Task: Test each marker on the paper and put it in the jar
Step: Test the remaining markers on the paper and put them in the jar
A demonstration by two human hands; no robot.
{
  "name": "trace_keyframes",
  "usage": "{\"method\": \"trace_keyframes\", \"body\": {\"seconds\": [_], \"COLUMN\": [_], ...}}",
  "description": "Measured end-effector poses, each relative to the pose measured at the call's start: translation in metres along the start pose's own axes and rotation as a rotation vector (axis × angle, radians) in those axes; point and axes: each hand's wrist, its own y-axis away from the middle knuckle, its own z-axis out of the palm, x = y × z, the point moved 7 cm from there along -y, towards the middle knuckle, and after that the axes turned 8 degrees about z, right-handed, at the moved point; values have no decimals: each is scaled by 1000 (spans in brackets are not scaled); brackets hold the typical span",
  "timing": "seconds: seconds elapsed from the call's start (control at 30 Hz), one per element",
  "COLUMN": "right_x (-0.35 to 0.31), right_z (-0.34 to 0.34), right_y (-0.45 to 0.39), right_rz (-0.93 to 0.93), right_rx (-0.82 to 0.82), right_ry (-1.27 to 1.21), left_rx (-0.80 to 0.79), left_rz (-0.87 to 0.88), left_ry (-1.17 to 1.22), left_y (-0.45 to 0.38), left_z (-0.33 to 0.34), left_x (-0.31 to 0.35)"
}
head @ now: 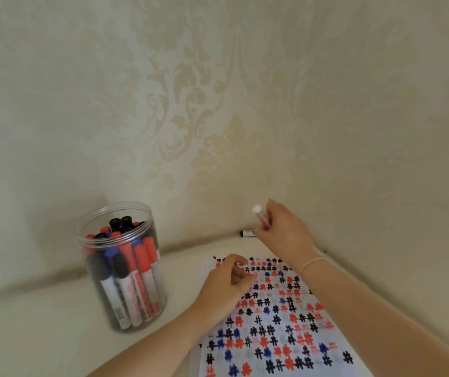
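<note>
1 red marker (261, 219) held by right hand (285, 232).

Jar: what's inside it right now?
The clear jar holds many capped markers standing upright: red, black and blue caps, white barrels. Those at the back and the jar's bottom are hidden behind the front ones, so no count is possible.

Jar (121, 268): clear glossy plastic, smooth wall. Markers (143, 278) inside: plastic barrels, red/black/blue caps, slight sheen. Sheet (272, 322): matt white paper, inked. Bench (41, 336): smooth matt cream. Wall (190, 104): damask wallpaper, faint sheen.
</note>
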Motion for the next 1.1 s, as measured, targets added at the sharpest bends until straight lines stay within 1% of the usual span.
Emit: {"method": "trace_keyframes", "body": {"seconds": [0.03, 0.07, 0.1, 0.13, 0.17, 0.27, 0.37, 0.43, 0.5, 0.63, 0.73, 0.87, 1.1], "right_x": [2, -1, -6, -13, -19, -26, -39, -48, -55, -63, -70, -77, -81], "right_z": [-7, -8, -6, -6, -8, -19, -32, -42, -54, -71, -79, -85, -76], "right_y": [1, 5, 11, 18, 24, 33, 41, 49, 57, 75, 89, 98, 106], "right_rz": [120, 211, 241, 236, 221, 191, 116, 68, 33, 26, 15, 28, 88], "right_rx": [-33, -114, -205, -282, -328, -380, -418, -438, -438, -482, -496, -567, -688], "right_ry": [-263, -486, -607, -668, -699, -850, -844, -824, -827, -850, -887, -961, -996], "left_rx": [-4, -12, -20, -25, -20, 6, -46, -141, -239, -374, -341, -265, -213], "left_rz": [-18, -39, -49, -34, 17, 197, 248, 269, 280, 288, 336, 407, 286], "left_ry": [52, 99, 126, 119, 88, 22, 117, 165, 134, 78, 57, 56, 224], "left_y": [-1, -2, -3, -5, -6, -4, 1, 5, 10, 20, 24, 28, 34], "left_z": [-2, -4, -6, -9, -13, -25, -33, -37, -41, -52, -59, -63, -64], "left_x": [1, 2, 4, 7, 13, 41, 72, 94, 111, 132, 135, 135, 127]}}
